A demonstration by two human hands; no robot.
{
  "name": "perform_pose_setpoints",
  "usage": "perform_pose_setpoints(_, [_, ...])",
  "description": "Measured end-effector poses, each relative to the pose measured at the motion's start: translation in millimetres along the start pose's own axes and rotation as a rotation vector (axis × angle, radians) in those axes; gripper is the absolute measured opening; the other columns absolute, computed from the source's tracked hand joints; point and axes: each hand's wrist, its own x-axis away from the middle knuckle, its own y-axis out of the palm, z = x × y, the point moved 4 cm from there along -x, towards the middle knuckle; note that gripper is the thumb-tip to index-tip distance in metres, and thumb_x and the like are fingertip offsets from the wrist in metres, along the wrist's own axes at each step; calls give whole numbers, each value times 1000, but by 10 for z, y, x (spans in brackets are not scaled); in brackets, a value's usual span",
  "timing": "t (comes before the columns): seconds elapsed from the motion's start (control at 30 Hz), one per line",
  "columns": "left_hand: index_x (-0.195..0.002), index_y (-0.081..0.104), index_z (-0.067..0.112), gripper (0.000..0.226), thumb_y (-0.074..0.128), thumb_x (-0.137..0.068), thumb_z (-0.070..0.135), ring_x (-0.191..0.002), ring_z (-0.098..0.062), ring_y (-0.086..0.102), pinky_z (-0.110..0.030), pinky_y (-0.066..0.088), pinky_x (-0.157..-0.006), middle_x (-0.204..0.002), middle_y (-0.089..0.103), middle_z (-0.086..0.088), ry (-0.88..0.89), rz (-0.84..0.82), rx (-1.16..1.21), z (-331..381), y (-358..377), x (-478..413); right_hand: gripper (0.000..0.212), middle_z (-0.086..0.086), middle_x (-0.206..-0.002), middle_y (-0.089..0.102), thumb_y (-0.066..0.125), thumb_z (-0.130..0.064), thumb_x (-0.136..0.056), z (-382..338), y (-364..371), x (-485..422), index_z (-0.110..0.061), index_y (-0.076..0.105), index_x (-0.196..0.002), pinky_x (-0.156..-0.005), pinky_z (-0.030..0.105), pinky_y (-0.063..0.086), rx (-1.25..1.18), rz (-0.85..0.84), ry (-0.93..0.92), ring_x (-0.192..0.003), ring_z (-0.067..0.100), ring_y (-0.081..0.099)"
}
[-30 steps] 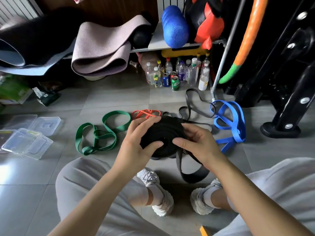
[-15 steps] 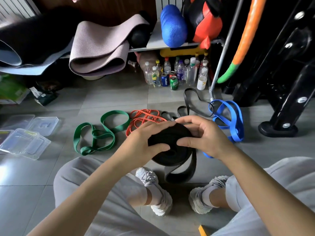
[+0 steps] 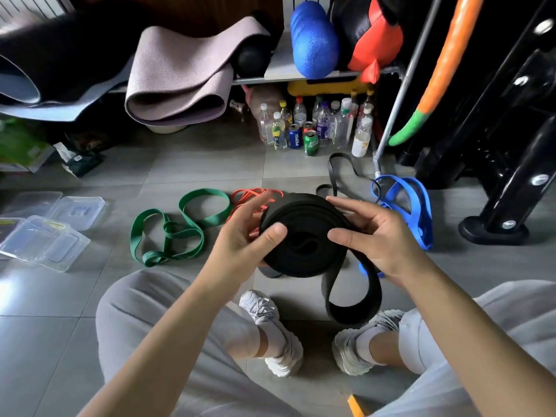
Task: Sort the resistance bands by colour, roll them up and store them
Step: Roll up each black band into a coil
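You hold the wide black rubber resistance band (image 3: 304, 233), wound into a thick flat coil, between both hands above the grey tiled floor (image 3: 180, 164), out in front of your raised knees. Your left hand (image 3: 240, 236) grips the coil's left edge, with the thumb pressed on its near face and the fingers spread behind it. Your right hand (image 3: 382, 239) grips the right edge, thumb on the near face and fingers curved over the top rim. The band's unrolled end hangs from the coil's right side in a loose loop, dropping below your right wrist toward your right white trainer (image 3: 358, 341). Both forearms reach forward from the bottom of the view, palms turned toward each other.

On the floor, a flat green rubber band (image 3: 180, 227) lies twisted to the left of your left hand. A thin orange rubber band (image 3: 249, 195) shows just behind that hand's fingers. A narrow black rubber band (image 3: 340, 173) lies beyond the coil, and a blue rubber band (image 3: 418, 206) lies beyond your right hand. Clear plastic storage boxes (image 3: 45, 239) sit at the far left, well apart from the coil.
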Motion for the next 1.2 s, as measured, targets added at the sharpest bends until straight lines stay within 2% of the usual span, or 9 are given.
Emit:
perform_pose_setpoints(0.17, [-110,63,14,35,62,-78,27,-90,-23,68,-41,58,-74,-97,72,-9,-98,-71,-50,30,-113,-54,45,2,-89,74,79,-13,-55,62,-11,-23,-21,67,-97,-79,24,53,-56,10,64,-88,14,69])
perform_pose_setpoints(0.33, [-105,63,9,32,64,-77,24,-87,-18,65,-26,55,-71,-93,69,-8,-102,-112,-61,2,-188,-82,44,3,-93,74,78,-21,-51,30,21,-54,-20,67,-94,-85,34,54,-7,-13,83,-93,21,69])
perform_pose_setpoints(0.5, [-95,66,21,24,76,-75,12,-82,-10,68,-22,53,-71,-85,72,9,-5,-195,-239,143,-129,-182,40,-2,-92,74,78,-27,-52,-18,108,-75,-27,67,-91,-84,33,55,87,-99,61,-91,16,69])
perform_pose_setpoints(0.7, [-95,64,22,23,73,-74,18,-84,-10,68,-22,53,-73,-87,72,8,23,-176,-198,97,-87,-193,43,0,-95,74,78,-26,-54,-11,70,-73,-26,67,-95,-85,36,54,90,-90,59,-94,17,69])
perform_pose_setpoints(0.83, [-112,52,34,48,73,-69,35,-99,-2,59,-29,52,-86,-106,62,19,106,-234,-617,135,-17,-219,43,-3,-90,74,79,-24,-53,12,74,-89,-26,66,-94,-77,26,54,117,-118,76,-90,12,69])
perform_pose_setpoints(0.9, [-134,39,39,73,75,-70,36,-114,-7,52,-33,46,-95,-126,54,12,196,-327,-906,151,62,-214,43,-6,-85,74,78,-22,-51,10,108,-104,-25,66,-92,-73,20,53,139,-142,80,-86,8,69])
perform_pose_setpoints(0.97, [-139,34,43,72,71,-77,32,-115,-13,50,-34,44,-95,-128,52,7,293,-373,-1060,166,142,-184,45,-5,-83,74,78,-19,-51,5,134,-113,-22,65,-93,-72,20,54,146,-159,76,-84,9,70])
perform_pose_setpoints(1.07, [-135,39,45,62,66,-80,32,-108,-8,48,-31,44,-93,-120,54,7,317,-326,-967,167,131,-170,49,1,-84,73,80,-20,-51,21,79,-118,-19,57,-94,-72,25,54,86,-123,99,-81,14,68])
perform_pose_setpoints(1.2, [-125,44,48,57,68,-78,25,-109,1,51,-17,43,-93,-115,54,20,247,-171,-645,150,-13,-219,47,0,-77,62,86,-31,-53,98,-55,-54,-19,54,-85,-74,33,48,162,-11,66,-74,13,58])
